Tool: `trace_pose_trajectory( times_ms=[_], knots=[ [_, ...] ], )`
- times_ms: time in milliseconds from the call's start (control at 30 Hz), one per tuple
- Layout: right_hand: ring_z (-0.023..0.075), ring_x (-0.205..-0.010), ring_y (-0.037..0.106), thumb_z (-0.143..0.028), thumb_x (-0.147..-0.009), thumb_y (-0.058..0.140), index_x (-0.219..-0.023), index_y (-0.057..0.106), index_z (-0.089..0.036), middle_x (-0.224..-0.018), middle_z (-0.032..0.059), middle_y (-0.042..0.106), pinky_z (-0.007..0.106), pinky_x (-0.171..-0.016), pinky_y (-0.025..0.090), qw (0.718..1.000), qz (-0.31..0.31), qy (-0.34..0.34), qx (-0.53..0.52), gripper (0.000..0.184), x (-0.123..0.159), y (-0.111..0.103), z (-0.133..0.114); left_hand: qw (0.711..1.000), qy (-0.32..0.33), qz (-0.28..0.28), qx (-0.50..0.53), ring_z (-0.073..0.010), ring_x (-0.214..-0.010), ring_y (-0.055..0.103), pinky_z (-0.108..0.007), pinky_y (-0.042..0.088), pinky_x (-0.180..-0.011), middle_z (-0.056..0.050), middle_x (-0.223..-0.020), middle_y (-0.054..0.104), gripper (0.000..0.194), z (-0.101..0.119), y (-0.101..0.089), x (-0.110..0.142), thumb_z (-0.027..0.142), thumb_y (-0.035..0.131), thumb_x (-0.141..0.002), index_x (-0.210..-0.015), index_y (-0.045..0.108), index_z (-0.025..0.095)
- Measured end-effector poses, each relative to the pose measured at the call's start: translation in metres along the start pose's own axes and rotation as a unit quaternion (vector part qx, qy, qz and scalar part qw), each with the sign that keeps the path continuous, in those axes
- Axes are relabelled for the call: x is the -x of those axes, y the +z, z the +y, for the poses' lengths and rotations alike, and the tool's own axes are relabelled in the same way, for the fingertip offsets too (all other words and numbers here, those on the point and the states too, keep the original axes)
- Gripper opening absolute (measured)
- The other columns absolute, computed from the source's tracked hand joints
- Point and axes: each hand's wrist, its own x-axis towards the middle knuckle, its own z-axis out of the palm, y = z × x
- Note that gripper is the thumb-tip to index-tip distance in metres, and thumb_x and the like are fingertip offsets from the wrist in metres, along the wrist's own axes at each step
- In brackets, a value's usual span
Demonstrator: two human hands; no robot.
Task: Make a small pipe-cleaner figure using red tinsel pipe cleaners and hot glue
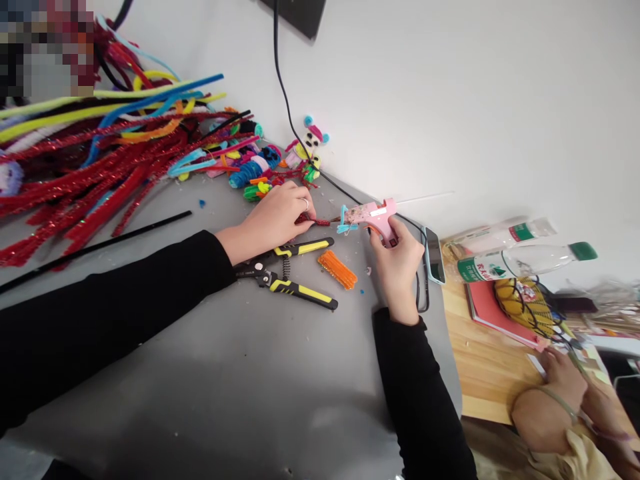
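My right hand (397, 263) is wrapped round the grip of a pink glue gun (373, 215), whose nozzle points left at a small light-blue piece (345, 223). My left hand (277, 217) rests on the grey table (240, 373) with its fingers pinched on a short red glittery pipe cleaner piece (315, 220) that reaches toward the nozzle. Yellow-handled pliers (295, 270) lie just in front of my left hand. An orange coiled pipe cleaner (337, 269) lies between both hands.
A heap of red, yellow and blue pipe cleaners (100, 153) fills the table's far left, with small finished figures (310, 150) by the wall. A phone (433, 255), two bottles (520, 261) and a red book (493, 307) lie right. Another person's hands (560, 393) rest on the wooden table.
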Motion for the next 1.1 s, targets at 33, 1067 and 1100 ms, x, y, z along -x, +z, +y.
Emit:
trace_pose_trajectory(
  times_ms=[33, 1067, 1100],
  knots=[
    [0.0132, -0.058, 0.036, -0.036, -0.082, 0.068, -0.095, 0.071, -0.017, -0.063, -0.0054, 0.046, 0.028, -0.060, 0.037, 1.000, 0.000, 0.001, -0.003, 0.024, 0.000, 0.000, 0.000, 1.000, 0.000, 0.001, -0.001, -0.0279, -0.101, 0.063, -0.044, 0.051, -0.093, -0.010, -0.107, 0.075, 0.020, 0.000, 0.000, 0.000, 0.026, 0.061, -0.093, -0.093, 0.079, 0.016],
    [0.0258, -0.094, 0.062, -0.037, -0.083, 0.075, -0.103, 0.063, -0.017, -0.105, 0.0129, 0.073, 0.040, -0.086, 0.048, 0.997, 0.032, 0.060, 0.025, 0.030, -0.011, 0.010, 0.038, 0.999, 0.002, 0.044, 0.001, -0.0285, -0.105, 0.065, -0.046, 0.051, -0.098, -0.008, -0.109, 0.076, 0.030, -0.011, -0.035, 0.009, 0.029, 0.051, -0.097, -0.099, 0.080, 0.023],
    [0.0267, -0.095, 0.061, -0.037, -0.084, 0.075, -0.102, 0.062, -0.018, -0.104, 0.0129, 0.072, 0.040, -0.087, 0.047, 0.997, 0.029, 0.058, 0.032, 0.029, -0.011, 0.011, 0.040, 0.999, 0.007, 0.034, -0.009, -0.0289, -0.103, 0.065, -0.046, 0.051, -0.098, -0.008, -0.108, 0.076, 0.029, -0.015, -0.038, 0.010, 0.030, 0.052, -0.096, -0.096, 0.081, 0.025]
  ],
)
